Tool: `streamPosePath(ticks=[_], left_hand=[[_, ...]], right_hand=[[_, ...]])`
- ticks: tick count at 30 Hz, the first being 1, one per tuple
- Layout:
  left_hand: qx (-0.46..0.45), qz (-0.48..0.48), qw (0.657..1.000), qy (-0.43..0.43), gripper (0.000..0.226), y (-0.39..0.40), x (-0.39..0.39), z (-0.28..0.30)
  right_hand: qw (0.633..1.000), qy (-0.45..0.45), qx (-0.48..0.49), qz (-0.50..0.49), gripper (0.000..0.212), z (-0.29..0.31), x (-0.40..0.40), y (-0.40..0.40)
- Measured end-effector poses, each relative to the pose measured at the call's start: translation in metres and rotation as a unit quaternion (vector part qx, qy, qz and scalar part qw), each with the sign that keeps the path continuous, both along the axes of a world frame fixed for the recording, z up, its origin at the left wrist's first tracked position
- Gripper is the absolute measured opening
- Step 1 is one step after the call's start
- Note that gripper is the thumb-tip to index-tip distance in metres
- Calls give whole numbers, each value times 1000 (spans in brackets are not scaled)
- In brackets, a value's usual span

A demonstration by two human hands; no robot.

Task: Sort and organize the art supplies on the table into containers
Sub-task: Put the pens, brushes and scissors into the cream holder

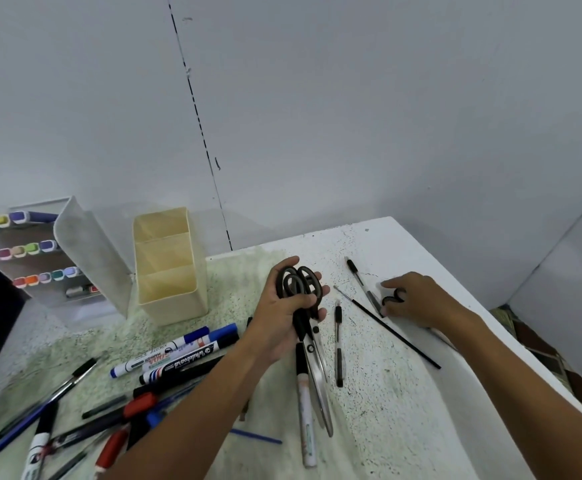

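Over table [403,393], left grip [284,317] clutches scissors [303,306]; right grip [417,299] pinches another's handle [394,296].

Soft, even, cool indoor light, fairly bright; no glare. Faint shadows only, close under the cream organizer [170,268] and the supplies near it. Wide-angle bending is strong: table [403,393] edges right of the organizer curve. Pens left below it are slightly soft; centre is sharp.

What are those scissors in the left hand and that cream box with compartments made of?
Scissors: blades look like bare metal, grey and shiny; handles look like matte black plastic. Cream organizer: probably plastic, with thin, smooth, slightly glossy walls. Left hand holds the scissors.
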State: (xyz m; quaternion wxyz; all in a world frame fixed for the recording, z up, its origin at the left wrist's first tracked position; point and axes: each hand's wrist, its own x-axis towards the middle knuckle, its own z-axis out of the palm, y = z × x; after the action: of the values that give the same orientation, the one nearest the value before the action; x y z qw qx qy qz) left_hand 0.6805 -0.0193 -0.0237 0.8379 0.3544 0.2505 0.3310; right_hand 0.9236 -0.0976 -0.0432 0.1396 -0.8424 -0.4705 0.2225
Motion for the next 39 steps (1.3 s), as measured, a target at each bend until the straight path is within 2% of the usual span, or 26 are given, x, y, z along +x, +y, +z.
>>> streamPosePath(ticks=[5, 8, 10, 12, 15, 18, 19, 20, 22, 26, 29, 34, 36, 39], left_hand=[[1, 14, 1000, -6, 61, 5, -6, 3], [4, 18, 1000, -6, 61, 6, -10, 3], [5, 19, 1000, -5, 60, 6, -12, 2], [9, 21, 1000, -2, 60, 6, -13, 0], [14, 21, 1000, -2, 61, 6, -12, 0], [20, 20, 1000, 1, 60, 6, -11, 2], [24, 21, 999, 0, 60, 6, -11, 4], [29, 24, 999, 1, 59, 7, -11, 6], [44, 33, 998, 2, 60, 11, -14, 13], [98, 78, 992, -4, 62, 31, -29, 36], [157, 145, 977, -5, 61, 54, -54, 65], [252, 276, 928, 16, 57, 98, -98, 112], [285, 308, 907, 15, 55, 111, -100, 126], [342, 384, 857, 33, 54, 133, -110, 143]], right_hand=[[997, -31, -57, 49, 74, 4, 4, -1], [998, -35, -36, 39, 73, -1, 6, -4], [999, -35, 1, 31, 60, -4, 5, -7], [998, -38, 44, 9, 26, -7, 3, -11], [997, -39, 68, 4, 37, -9, -2, -16], [996, -53, 79, 2, 19, -8, -1, -21], [995, -54, 85, -3, 19, -6, -2, -23], [994, -52, 95, -14, 35, -3, -3, -22], [989, -40, 143, -19, 48, 12, -9, -16], [959, 56, 278, -3, 45, 53, -39, 18], [931, 147, 331, 45, 44, 88, -80, 61], [871, 276, 386, 128, 57, 130, -152, 127], [855, 287, 410, 134, 56, 138, -168, 142], [827, 293, 452, 161, 57, 148, -197, 170]])
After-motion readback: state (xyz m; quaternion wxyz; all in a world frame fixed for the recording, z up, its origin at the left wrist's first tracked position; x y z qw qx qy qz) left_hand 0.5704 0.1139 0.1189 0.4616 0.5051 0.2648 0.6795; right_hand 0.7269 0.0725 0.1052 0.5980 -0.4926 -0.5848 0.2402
